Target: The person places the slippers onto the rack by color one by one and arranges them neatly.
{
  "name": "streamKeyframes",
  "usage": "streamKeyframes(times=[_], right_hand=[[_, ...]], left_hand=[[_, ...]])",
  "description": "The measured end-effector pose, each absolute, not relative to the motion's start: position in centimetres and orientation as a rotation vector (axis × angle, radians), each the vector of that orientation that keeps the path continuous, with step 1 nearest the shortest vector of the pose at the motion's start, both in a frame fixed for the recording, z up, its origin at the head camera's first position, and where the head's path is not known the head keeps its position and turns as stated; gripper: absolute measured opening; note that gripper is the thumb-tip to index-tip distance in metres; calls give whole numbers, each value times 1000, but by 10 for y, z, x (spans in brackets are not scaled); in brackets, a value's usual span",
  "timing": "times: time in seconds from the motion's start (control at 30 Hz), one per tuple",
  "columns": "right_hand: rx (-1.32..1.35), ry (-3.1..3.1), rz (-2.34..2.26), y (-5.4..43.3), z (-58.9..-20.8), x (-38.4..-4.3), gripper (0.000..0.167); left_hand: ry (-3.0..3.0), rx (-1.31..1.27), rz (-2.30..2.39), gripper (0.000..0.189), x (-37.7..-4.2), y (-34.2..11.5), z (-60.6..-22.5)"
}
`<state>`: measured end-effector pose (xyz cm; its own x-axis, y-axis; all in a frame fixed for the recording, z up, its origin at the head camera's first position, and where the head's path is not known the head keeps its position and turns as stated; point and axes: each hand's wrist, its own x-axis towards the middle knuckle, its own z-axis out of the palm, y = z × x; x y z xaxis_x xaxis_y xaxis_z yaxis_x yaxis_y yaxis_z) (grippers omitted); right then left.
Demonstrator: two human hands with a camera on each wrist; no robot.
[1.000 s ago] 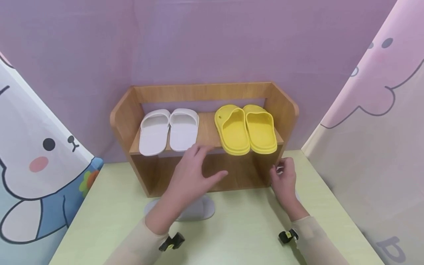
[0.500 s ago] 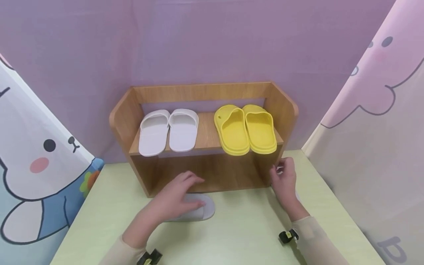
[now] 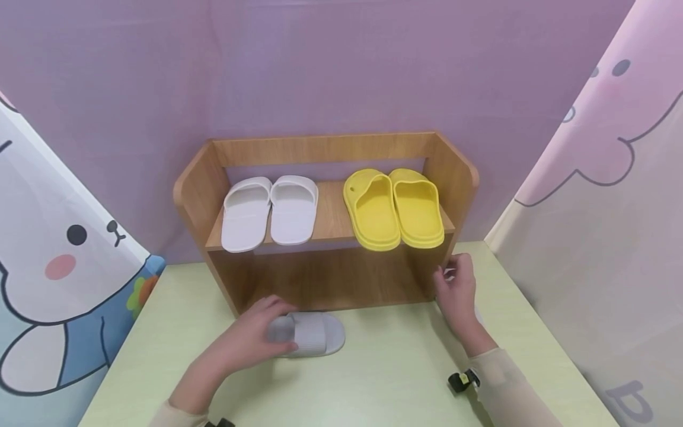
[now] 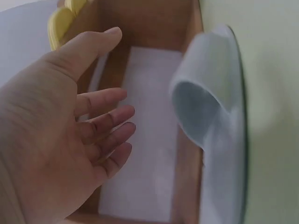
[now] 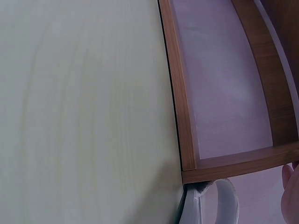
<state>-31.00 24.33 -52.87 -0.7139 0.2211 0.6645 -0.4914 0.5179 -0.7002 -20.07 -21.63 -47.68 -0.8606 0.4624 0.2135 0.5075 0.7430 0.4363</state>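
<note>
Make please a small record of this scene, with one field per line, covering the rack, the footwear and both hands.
rack: wooden rack, standing on a pale green table
upper shelf, left: white slippers, side by side
upper shelf, right: yellow clogs, side by side
on table, front: grey slipper, toe pointing right
beside rack, right: pale slipper, mostly hidden
left hand: left hand, fingers relaxed, near the grey slipper's heel, not touching
right hand: right hand, by the rack's right side; grip unclear
backdrop: purple wall
</note>
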Motion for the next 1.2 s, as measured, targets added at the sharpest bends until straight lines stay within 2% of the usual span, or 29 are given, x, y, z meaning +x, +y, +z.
streamKeyframes(times=[0.67, 1.2], right_hand=[[216, -2032, 1246, 244, -529, -310, 22], [222, -2033, 1241, 242, -527, -308, 22]], left_hand=[[-2862, -699, -675, 79, -207, -260, -533], [-2907, -634, -617, 87, -210, -277, -547]])
